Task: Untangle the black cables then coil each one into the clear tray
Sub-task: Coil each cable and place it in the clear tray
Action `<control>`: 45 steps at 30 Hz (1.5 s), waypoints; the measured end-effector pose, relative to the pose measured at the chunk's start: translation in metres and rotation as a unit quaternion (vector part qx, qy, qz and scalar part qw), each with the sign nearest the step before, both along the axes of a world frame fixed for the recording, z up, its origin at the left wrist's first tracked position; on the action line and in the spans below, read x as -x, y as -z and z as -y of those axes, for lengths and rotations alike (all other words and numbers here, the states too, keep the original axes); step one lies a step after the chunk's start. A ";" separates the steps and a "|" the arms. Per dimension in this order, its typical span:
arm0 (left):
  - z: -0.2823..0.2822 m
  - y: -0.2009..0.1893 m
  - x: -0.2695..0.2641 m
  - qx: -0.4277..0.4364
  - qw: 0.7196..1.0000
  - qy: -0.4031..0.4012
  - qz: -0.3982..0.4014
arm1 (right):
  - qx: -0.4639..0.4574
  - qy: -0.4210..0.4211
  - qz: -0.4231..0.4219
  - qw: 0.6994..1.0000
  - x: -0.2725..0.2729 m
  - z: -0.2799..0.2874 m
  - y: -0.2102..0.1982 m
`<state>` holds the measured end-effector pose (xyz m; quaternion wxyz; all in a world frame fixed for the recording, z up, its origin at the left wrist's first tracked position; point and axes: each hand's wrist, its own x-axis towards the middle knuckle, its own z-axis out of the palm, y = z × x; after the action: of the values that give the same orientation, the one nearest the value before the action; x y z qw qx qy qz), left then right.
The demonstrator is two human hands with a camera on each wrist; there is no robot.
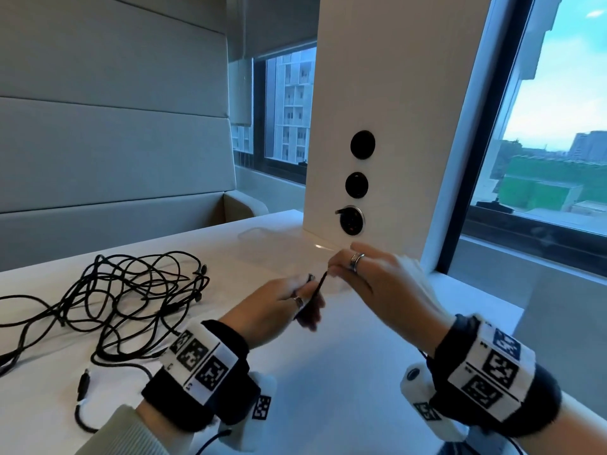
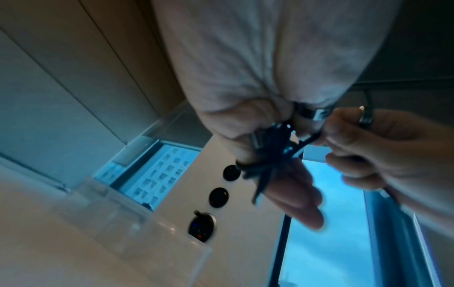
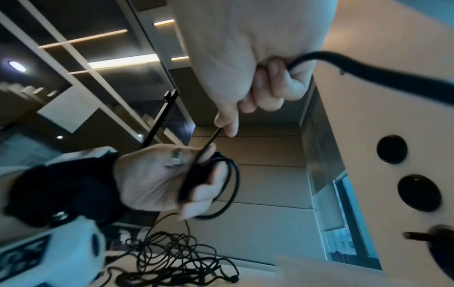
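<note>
Above the white table (image 1: 328, 372), your left hand (image 1: 279, 310) grips a small black cable coil (image 3: 209, 180), half hidden by fingers; your right hand (image 1: 377, 284) pinches its strand. Tangled cables (image 1: 131, 297) lie left; clear tray (image 2: 137, 229) barely discernible.

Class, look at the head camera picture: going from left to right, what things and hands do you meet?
Tangled black cables → left hand holding a coiled cable → right hand pinching that cable → window.
</note>
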<state>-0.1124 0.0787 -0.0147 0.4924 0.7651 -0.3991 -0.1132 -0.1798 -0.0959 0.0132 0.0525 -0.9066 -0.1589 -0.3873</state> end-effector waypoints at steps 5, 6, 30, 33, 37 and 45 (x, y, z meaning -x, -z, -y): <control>-0.002 -0.016 0.018 0.146 0.955 0.120 -0.228 | -0.068 0.034 -0.052 0.996 -0.012 0.022 0.000; 0.000 -0.018 0.021 0.183 0.946 0.129 -0.233 | -0.069 0.041 -0.092 0.992 -0.015 0.023 0.005; -0.003 -0.021 0.022 0.184 0.941 0.073 -0.276 | -0.063 -0.034 0.016 0.997 -0.017 0.000 -0.013; -0.004 -0.024 0.022 0.250 0.916 0.124 -0.289 | -0.093 0.011 -0.096 0.991 -0.028 0.007 -0.008; -0.001 -0.028 0.005 0.409 0.883 0.047 -0.226 | -0.018 -0.041 -0.271 0.961 -0.029 0.005 0.022; -0.003 0.003 -0.018 0.168 0.982 -0.083 0.037 | 0.012 -0.095 -0.086 0.992 -0.006 -0.003 0.008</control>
<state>-0.0942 0.0821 -0.0174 0.6066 0.7055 -0.3656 0.0256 -0.1737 -0.0933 0.0057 0.0911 -0.9180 -0.2439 -0.2990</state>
